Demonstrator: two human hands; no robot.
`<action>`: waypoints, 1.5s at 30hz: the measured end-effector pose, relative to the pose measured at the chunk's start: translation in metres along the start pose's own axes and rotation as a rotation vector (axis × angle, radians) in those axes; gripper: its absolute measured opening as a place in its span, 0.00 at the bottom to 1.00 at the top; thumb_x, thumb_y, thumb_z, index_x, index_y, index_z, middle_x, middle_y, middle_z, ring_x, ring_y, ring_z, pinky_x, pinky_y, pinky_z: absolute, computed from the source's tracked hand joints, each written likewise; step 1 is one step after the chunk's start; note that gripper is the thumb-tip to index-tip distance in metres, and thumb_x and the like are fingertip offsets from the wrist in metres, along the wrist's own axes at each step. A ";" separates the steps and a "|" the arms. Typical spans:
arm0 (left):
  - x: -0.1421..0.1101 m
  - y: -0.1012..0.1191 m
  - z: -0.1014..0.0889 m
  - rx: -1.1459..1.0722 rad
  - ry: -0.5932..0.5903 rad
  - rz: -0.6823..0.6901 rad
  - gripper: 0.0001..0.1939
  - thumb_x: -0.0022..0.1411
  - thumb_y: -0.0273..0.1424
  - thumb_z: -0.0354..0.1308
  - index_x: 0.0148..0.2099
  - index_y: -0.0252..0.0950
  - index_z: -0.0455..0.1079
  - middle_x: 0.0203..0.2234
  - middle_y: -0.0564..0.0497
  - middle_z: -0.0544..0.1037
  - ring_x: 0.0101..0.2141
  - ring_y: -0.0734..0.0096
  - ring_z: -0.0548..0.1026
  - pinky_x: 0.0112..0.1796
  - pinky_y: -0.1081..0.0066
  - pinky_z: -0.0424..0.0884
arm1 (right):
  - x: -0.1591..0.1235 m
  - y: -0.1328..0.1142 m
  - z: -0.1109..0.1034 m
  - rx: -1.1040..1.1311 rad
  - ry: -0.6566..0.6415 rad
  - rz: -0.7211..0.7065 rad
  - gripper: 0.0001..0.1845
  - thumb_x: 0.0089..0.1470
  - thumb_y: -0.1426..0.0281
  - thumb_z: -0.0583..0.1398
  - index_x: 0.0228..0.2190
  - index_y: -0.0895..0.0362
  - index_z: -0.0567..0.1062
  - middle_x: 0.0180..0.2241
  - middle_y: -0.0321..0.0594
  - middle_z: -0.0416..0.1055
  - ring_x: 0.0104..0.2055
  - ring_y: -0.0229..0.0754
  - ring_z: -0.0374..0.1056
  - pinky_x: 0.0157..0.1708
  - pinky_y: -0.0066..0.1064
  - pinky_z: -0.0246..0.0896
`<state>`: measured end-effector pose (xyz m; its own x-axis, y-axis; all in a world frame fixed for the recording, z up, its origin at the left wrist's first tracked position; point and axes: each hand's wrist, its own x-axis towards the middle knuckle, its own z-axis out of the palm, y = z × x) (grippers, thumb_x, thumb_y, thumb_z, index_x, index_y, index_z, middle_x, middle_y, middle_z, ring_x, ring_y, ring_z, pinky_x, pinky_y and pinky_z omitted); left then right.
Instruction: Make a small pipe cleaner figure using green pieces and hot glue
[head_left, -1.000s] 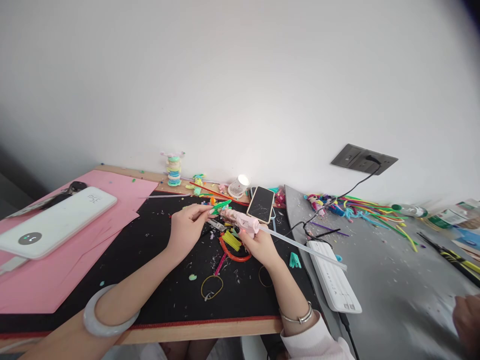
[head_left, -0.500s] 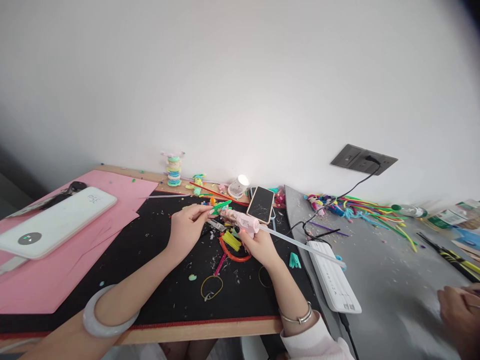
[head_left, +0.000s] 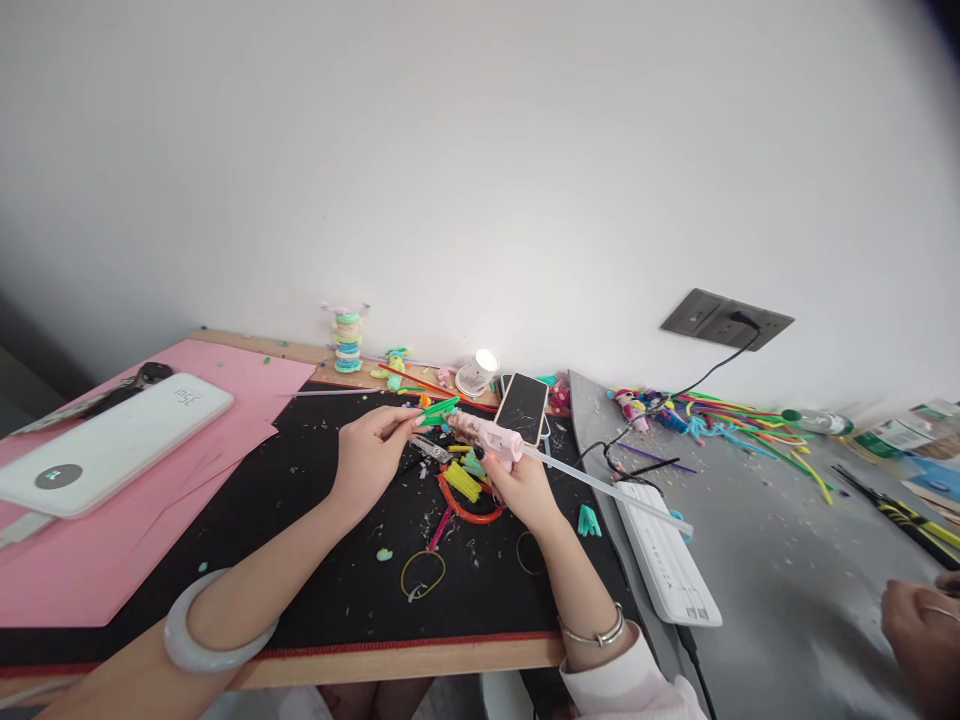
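Between the fingertips of my left hand [head_left: 373,447] is a bent green pipe cleaner [head_left: 439,410]. My right hand [head_left: 517,488] is wrapped round a pink hot glue gun [head_left: 491,440], its nozzle close beside the green piece; whether they touch I cannot tell. A long clear glue stick [head_left: 600,487] sticks out of the gun's back end. Under the hands lie scissors [head_left: 433,449], a bundle of short yellow pipe cleaners [head_left: 462,481] and a curved orange one [head_left: 471,513], all on a black mat [head_left: 330,590].
A phone [head_left: 523,408] and a paper cup [head_left: 478,373] stand behind the hands. Left is a white power bank [head_left: 120,440] on pink sheets [head_left: 82,580]. Right are a white power strip [head_left: 667,560], pipe cleaners [head_left: 757,420] and another person's hand [head_left: 922,625]. A spool stack [head_left: 348,343] stands by the wall.
The green pipe cleaner has shifted slightly left and turned in my left fingers. The glue gun's nozzle has moved a little up, and its body slightly right. The other person's hand shifted slightly.
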<state>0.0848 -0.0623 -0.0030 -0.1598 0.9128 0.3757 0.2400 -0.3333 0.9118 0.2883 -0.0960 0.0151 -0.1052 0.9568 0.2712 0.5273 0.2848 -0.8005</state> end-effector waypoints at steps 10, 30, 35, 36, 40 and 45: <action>0.001 0.003 -0.001 -0.016 0.018 0.011 0.09 0.55 0.33 0.58 0.36 0.36 0.76 0.32 0.50 0.80 0.31 0.67 0.79 0.37 0.69 0.76 | 0.001 0.005 -0.002 -0.019 -0.017 0.037 0.13 0.53 0.64 0.55 0.28 0.58 0.76 0.16 0.36 0.68 0.25 0.42 0.68 0.25 0.28 0.62; 0.001 0.002 -0.002 -0.017 0.024 0.003 0.10 0.55 0.35 0.58 0.36 0.37 0.76 0.32 0.49 0.80 0.32 0.66 0.78 0.38 0.68 0.75 | 0.002 0.004 -0.006 -0.085 0.025 0.089 0.16 0.53 0.63 0.54 0.26 0.59 0.76 0.15 0.37 0.68 0.23 0.41 0.66 0.23 0.27 0.58; 0.001 0.003 -0.002 -0.035 0.027 -0.012 0.10 0.55 0.35 0.58 0.36 0.36 0.76 0.32 0.49 0.80 0.32 0.66 0.78 0.38 0.68 0.75 | 0.003 0.006 -0.006 -0.119 0.005 0.094 0.18 0.54 0.62 0.53 0.21 0.59 0.73 0.12 0.35 0.63 0.20 0.38 0.61 0.21 0.27 0.56; 0.001 0.003 -0.002 -0.036 0.026 -0.015 0.10 0.55 0.35 0.58 0.36 0.36 0.76 0.32 0.49 0.80 0.32 0.66 0.78 0.38 0.68 0.75 | 0.003 0.006 -0.007 -0.128 -0.002 0.099 0.19 0.54 0.62 0.52 0.20 0.59 0.73 0.12 0.35 0.62 0.19 0.38 0.60 0.21 0.27 0.55; 0.001 0.003 -0.002 -0.049 0.026 -0.021 0.10 0.55 0.35 0.58 0.36 0.36 0.76 0.31 0.50 0.80 0.31 0.67 0.78 0.38 0.68 0.76 | 0.003 0.006 -0.008 -0.131 -0.010 0.103 0.19 0.55 0.62 0.51 0.21 0.59 0.72 0.12 0.33 0.61 0.19 0.37 0.59 0.22 0.27 0.55; 0.002 0.004 -0.001 -0.115 0.043 -0.043 0.09 0.53 0.34 0.59 0.36 0.35 0.76 0.31 0.49 0.80 0.31 0.67 0.78 0.38 0.68 0.76 | 0.003 0.007 -0.009 -0.127 0.004 0.121 0.20 0.55 0.61 0.52 0.19 0.59 0.71 0.11 0.33 0.60 0.18 0.37 0.58 0.21 0.27 0.54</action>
<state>0.0847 -0.0621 0.0016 -0.2091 0.9168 0.3403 0.1212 -0.3210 0.9393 0.2989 -0.0914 0.0156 -0.0311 0.9834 0.1788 0.6385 0.1572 -0.7534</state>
